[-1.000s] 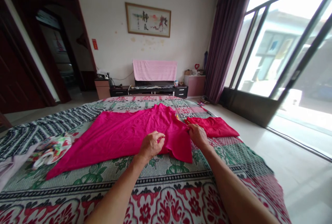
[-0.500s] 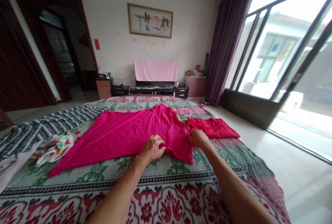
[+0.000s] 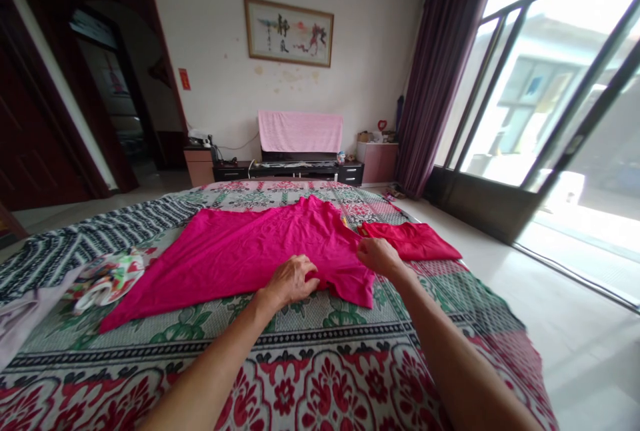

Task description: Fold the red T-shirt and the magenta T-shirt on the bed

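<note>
A bright pink garment [image 3: 240,254] lies spread flat on the patterned bedspread [image 3: 320,364]. My left hand [image 3: 290,279] is closed, its fingers pinching the garment's near hem. My right hand [image 3: 379,256] is closed too, gripping the garment's right edge by the sleeve. A folded red garment [image 3: 415,240] lies just beyond my right hand, on the bed's right side.
A floral cloth [image 3: 107,278] and a pale grey cloth [image 3: 20,318] lie at the bed's left. A striped blanket [image 3: 100,231] runs along the far left. Beyond the bed are a low TV cabinet [image 3: 290,170] with a pink towel, and glass doors [image 3: 550,118] on the right.
Both hands have kept their hold on the pink garment and shifted slightly, the left hand sliding down toward the near hem. The fabric edge has been tugged a little smoother.
</note>
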A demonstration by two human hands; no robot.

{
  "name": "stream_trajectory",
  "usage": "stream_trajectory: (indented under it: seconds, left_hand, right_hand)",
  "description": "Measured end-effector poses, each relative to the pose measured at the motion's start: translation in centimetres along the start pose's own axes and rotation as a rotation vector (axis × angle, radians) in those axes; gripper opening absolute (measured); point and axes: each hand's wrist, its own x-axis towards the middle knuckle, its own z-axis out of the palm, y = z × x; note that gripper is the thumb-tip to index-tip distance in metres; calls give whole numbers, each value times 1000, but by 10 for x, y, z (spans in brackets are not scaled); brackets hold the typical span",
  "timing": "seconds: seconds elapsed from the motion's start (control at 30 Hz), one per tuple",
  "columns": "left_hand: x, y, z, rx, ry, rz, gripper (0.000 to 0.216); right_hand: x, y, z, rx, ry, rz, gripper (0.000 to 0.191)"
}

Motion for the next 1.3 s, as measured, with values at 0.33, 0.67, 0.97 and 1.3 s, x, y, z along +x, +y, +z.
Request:
stream_trajectory:
  seconds: [0.33,0.67,0.97,1.3]
  left_hand:
    - [-51,-36,-27,44,-58,10,17]
    - [-52,-23,-12,-49,142,55,22]
    - [-20,40,1,134,33,182,24]
    - [-11,29,27,-181,158,-167,12]
  right_hand:
    - [-18,-27,-16,247,-668,-342,26]
    - [-20,-33,-11,-37,-563,-369,12]
    - [-11,-14,-8,156,-649,-331,12]
    - [-18,-26,-18,111,-517,-362,23]
